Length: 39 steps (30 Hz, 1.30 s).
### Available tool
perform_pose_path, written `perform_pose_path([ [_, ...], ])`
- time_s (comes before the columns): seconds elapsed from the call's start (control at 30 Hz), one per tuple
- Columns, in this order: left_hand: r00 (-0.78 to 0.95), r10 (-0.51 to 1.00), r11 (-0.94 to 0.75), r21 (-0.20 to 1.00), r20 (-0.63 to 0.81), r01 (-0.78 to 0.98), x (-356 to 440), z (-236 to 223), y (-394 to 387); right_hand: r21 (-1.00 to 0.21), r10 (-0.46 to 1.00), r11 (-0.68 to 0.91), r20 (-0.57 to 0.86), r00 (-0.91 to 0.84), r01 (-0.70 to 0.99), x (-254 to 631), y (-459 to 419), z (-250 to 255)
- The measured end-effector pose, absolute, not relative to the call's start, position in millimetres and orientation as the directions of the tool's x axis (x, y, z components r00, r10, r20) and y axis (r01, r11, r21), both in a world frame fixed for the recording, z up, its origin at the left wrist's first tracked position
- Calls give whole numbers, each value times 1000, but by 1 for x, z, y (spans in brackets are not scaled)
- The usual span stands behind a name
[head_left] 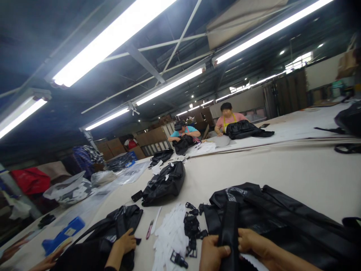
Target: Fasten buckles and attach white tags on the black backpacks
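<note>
At the lower right, a large black bag (254, 210) with long straps lies on the pale table. A wide black strap (229, 222) stands up in front of it. My left hand (211, 252) is closed round the strap's lower part, the thumb across its face. My right hand (251, 242) grips the strap's right edge with bent fingers; the fingertips are partly hidden. Left of my hands lie a pile of black plastic buckles (193, 227) and a heap of white strips (170, 233). One loose buckle (178, 259) rests on the strips.
A co-worker's hand (126, 241) rests on a black bag (124, 218) at my left. Pink-handled snips (149, 229), another black bag (165, 184) and a blue tape dispenser (63, 235) lie on the table (282, 169). Two people work across from me.
</note>
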<state>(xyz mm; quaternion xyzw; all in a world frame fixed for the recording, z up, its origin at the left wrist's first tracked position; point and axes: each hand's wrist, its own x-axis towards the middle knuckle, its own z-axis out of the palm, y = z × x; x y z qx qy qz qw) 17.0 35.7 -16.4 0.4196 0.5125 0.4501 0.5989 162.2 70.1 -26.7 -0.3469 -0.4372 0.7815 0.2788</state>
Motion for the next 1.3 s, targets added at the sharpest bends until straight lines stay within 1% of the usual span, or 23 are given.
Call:
perform_pose_path([
  [0.1, 56, 975, 216, 976, -214, -23, 13, -22, 35, -834, 706, -483, -190, -683, -267, 162, 72, -31],
  [0.2, 48, 986, 156, 981, -162, 111, 14, -26, 33, -800, 721, -467, -98, -687, -376, 161, 73, -36],
  [0.27, -7, 992, 123, 970, -124, 210, 19, -27, 30, -813, 748, -431, -79, -659, -392, 161, 75, -40],
  [0.33, -100, 990, 122, 944, -96, 307, 26, -28, 26, -841, 777, -388, -79, -625, -377, 162, 76, -44],
  [0.43, -223, 967, 198, 906, -119, 375, 33, -28, 20, -865, 794, -369, -102, -599, -341, 163, 77, -47],
  [0.5, -250, 956, 235, 912, -154, 336, 34, -30, 19, -858, 794, -381, -113, -598, -344, 162, 76, -47],
  [0.53, -264, 951, 237, 928, -161, 286, 34, -32, 18, -849, 794, -389, -113, -597, -357, 161, 74, -47],
  [0.6, -310, 938, 204, 971, -156, 128, 33, -40, 20, -827, 804, -396, -103, -586, -399, 159, 71, -46],
  [0.7, -389, 902, 167, 982, -187, -87, 30, -55, 24, -796, 810, -400, -76, -581, -453, 158, 67, -45],
  [0.77, -352, 909, 161, 967, -223, -197, 29, -62, 26, -775, 794, -408, -40, -607, -483, 158, 66, -44],
  [0.83, -246, 935, 172, 935, -254, -311, 28, -66, 29, -760, 775, -413, -3, -632, -503, 159, 67, -44],
  [0.9, -145, 957, 182, 906, -253, -383, 27, -66, 33, -758, 775, -403, 14, -632, -512, 160, 68, -44],
  [0.97, -101, 969, 172, 910, -225, -376, 25, -66, 36, -772, 790, -376, 21, -612, -512, 159, 70, -44],
  [1.1, -76, 980, 158, 950, -184, -268, 23, -66, 42, -849, 822, -264, 51, -567, -458, 159, 77, -43],
  [1.2, -65, 983, 148, 956, -170, -255, 22, -63, 42, -939, 841, -153, 41, -540, -309, 162, 82, -40],
  [1.27, -53, 983, 154, 952, -174, -264, 22, -59, 41, -973, 836, -158, -43, -547, -165, 165, 82, -36],
  [1.3, -48, 982, 162, 951, -181, -263, 21, -57, 40, -978, 831, -186, -109, -546, -88, 167, 81, -33],
])
